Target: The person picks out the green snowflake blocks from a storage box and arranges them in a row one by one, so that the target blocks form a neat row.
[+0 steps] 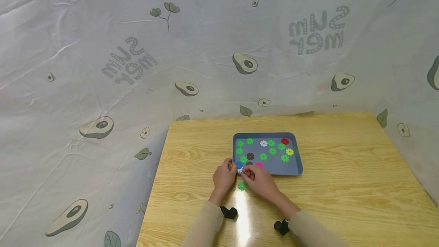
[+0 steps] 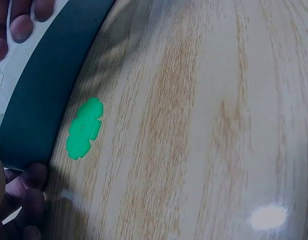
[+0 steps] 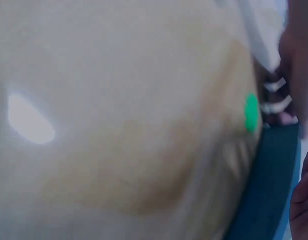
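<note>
At the front left corner of the grey-blue tray point(image 1: 295, 163), the left hand point(image 1: 224, 177) has its fingers curled round the edge, beside a blue notched disc point(image 1: 239, 164) and a white one point(image 1: 239, 170). The right hand point(image 1: 262, 182) is over the tray's front edge just right of them, thumb and index finger close together; whether they pinch a disc cannot be made out. A green disc point(image 1: 242, 185) lies on the wood in front of the tray, between the hands; it also shows in the left wrist view point(image 2: 85, 128) and right wrist view point(image 3: 251, 112).
Inside the tray lie several green discs point(image 1: 263, 156), brown ones point(image 1: 250, 156), a pink point(image 1: 259, 165), a white point(image 1: 263, 143), a red point(image 1: 285, 141) and a yellow one point(image 1: 289, 151). The wooden table point(image 1: 343, 170) stands against a patterned cloth point(image 1: 212, 41).
</note>
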A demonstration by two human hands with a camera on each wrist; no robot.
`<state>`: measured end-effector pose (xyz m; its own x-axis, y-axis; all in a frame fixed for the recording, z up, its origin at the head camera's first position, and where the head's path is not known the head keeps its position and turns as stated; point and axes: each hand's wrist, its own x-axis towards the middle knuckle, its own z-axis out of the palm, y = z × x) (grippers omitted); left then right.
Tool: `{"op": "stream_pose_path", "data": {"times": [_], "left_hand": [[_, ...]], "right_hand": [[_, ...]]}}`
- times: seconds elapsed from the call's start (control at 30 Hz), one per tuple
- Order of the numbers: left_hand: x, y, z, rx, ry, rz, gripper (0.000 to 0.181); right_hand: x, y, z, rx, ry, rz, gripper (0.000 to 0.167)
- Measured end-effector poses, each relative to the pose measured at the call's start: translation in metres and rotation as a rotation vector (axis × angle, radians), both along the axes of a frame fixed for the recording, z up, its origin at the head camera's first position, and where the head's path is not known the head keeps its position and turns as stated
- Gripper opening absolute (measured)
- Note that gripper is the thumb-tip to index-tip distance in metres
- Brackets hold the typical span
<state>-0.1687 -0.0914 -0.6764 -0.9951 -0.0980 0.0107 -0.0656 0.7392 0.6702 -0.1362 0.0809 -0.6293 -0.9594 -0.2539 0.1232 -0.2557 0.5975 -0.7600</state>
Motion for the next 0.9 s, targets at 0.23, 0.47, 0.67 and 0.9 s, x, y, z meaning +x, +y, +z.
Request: {"op": "stream_pose_path", "data": {"times": [0.23,0.47,0.67,0.9], "left_hand": [[-0.001,0.0,-0.001,-0.007,-0.013,0.004,0.034],[0.001,-0.001,-0.006,0.001,-0.005,0.003,0.033],[0.002,-0.001,-0.006,0.007,-0.009,0.023,0.032],[-0.002,0.0,-0.002,0.003,0.0,0.021,0.031]], "right_hand": [[-0.039,0.006,0.004,0.081,-0.063,-0.053,0.019],[-0.063,0.003,-0.007,0.264,-0.128,-0.021,0.031],[-0.07,-0.008,-0.012,0.403,-0.136,0.018,0.041],[-0.077,-0.014,-0.01,0.448,-0.12,0.014,0.033]]}}
